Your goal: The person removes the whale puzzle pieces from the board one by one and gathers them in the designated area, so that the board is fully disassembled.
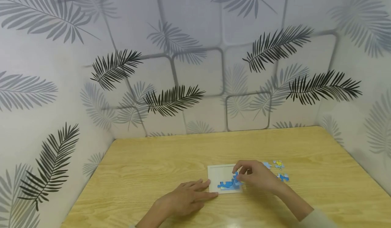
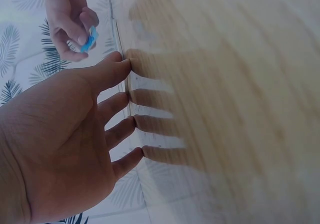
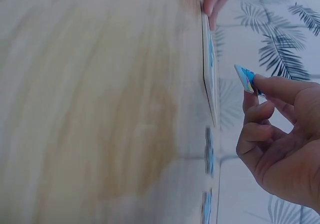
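A white puzzle tray (image 1: 217, 172) lies on the table, with blue jigsaw pieces (image 1: 226, 185) joined along its lower part. My left hand (image 1: 190, 197) rests at the tray's left edge, fingers spread and fairly straight, with fingertips on its rim. Over the right side of the tray, my right hand (image 1: 259, 175) pinches a blue jigsaw piece (image 3: 245, 78) between thumb and fingers. In the right wrist view that piece is held up off the table, tilted. The left wrist view shows the same piece (image 2: 89, 39) beyond my left thumb.
Several loose jigsaw pieces lie right of the tray: one with a yellow shape (image 1: 278, 164), a blue and white one (image 1: 283, 177), and a light blue one (image 1: 267, 165) partly behind my right hand. The wooden table (image 1: 146, 167) meets a leaf-patterned wall (image 1: 198, 112) at the back.
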`<state>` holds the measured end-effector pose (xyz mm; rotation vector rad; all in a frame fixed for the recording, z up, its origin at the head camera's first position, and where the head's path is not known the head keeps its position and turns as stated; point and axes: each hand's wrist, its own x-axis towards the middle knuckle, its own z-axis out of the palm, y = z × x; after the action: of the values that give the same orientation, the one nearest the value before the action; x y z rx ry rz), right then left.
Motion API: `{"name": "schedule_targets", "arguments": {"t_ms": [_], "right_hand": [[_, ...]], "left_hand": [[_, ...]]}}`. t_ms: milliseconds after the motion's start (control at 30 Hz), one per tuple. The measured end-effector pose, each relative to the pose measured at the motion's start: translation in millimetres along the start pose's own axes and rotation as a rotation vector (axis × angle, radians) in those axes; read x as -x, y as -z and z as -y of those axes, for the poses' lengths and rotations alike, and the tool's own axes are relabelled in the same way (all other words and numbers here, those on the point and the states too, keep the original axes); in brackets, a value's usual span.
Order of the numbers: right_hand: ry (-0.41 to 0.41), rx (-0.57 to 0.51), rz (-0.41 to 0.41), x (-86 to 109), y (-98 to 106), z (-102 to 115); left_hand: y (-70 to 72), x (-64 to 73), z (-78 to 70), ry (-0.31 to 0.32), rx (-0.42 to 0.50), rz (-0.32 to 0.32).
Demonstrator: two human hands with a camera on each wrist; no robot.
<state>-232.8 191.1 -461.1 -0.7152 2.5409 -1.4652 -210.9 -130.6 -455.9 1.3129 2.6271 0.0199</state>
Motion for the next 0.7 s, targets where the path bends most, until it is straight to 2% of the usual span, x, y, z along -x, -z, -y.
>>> {"name": "schedule_targets", "arguments": {"t_ms": [233, 433, 700], "right_hand": [[-0.033, 0.023, -0.021, 14.2, 22.4, -11.9], [-0.059, 0.004, 0.019, 21.4, 27.9, -22.4], [-0.046, 0.074, 0.060, 29.4, 29.8, -26.0]], "left_hand": [[0.9, -1.4, -1.1, -0.002, -0.028, -0.003], [1.7, -1.1, -1.2, -0.012, -0.015, -0.010], [3.0, -0.6, -2.2, -0.003, -0.027, 0.005]]}}
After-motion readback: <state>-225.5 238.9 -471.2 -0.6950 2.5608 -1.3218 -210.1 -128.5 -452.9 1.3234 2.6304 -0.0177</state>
